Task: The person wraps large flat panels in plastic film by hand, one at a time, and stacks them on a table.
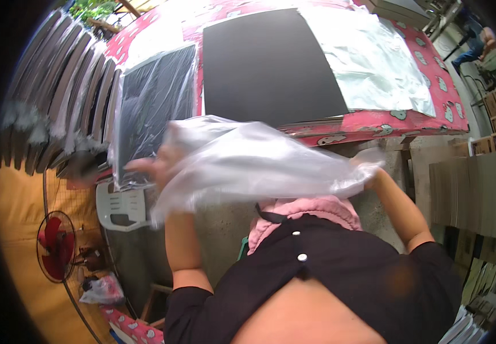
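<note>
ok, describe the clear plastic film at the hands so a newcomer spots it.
Find the big pinkish-red patterned tablecloth. At its near edge, crumpled clear plastic film spans from the left hand to the right hand. Unlike the flat black panel and glossy white plastic sheets lying there, it's aloft and motion-blurred.

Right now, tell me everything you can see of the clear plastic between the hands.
The clear plastic looks like thin, glossy, see-through film, whitish where it catches light. It is creased, with blurred edges; whether bag or sheet, I cannot tell. It spans loosely from the left hand to the right hand, touching both, in front of the person's waist.
</note>
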Demonstrator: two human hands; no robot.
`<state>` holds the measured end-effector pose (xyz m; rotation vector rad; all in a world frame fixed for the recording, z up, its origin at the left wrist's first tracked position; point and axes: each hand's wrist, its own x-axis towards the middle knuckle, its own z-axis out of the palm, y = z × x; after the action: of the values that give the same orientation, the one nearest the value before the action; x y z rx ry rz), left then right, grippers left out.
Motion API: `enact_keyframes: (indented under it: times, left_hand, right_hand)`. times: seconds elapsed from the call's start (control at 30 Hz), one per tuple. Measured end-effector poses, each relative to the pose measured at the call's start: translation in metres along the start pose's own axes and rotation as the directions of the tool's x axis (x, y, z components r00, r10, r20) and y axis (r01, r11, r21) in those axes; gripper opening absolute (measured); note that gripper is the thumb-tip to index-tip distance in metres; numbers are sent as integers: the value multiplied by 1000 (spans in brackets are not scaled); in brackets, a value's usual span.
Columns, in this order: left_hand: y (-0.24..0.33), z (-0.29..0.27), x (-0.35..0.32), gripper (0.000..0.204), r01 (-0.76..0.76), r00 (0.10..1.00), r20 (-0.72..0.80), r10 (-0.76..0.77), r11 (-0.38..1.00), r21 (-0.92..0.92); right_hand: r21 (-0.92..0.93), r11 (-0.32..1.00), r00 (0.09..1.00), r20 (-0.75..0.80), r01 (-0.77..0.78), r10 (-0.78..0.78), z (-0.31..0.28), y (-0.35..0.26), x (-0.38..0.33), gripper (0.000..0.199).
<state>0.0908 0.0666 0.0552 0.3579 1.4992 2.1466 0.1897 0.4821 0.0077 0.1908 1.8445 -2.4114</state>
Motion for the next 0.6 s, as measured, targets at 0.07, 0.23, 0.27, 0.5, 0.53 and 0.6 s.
enact_keyframes:
  times: [0.07,0.23,0.27,0.5,0.53,0.6]
  left_hand:
    - [-24,-16,2,38,201,966,31,-255,827,526]
    - [-43,26,9,36,-52,958,-280,-63,920,-387]
    - [-46,11,16,36,-66,975,-214,-62,838,-542]
    - [-111,1,61,26,-41,551,-757,350,918,394]
    - [-116,-1,73,29,11,459,-776,433,870,493]
    - [-117,6,84,31,160,223,-653,723,634,757]
  right_hand:
    - [-90,996,999,41,28,-24,-31,2,14,42]
    - [47,963,959,118,-266,259,-90,4,65,45]
    - [181,882,897,170,-434,407,-89,8,74,45]
    - [-323,946,968,-235,5,-86,-46,-5,127,35]
    - [-533,846,938,-282,19,-199,-51,3,137,34]
    - [-694,720,903,-309,1,-299,-53,14,149,28]
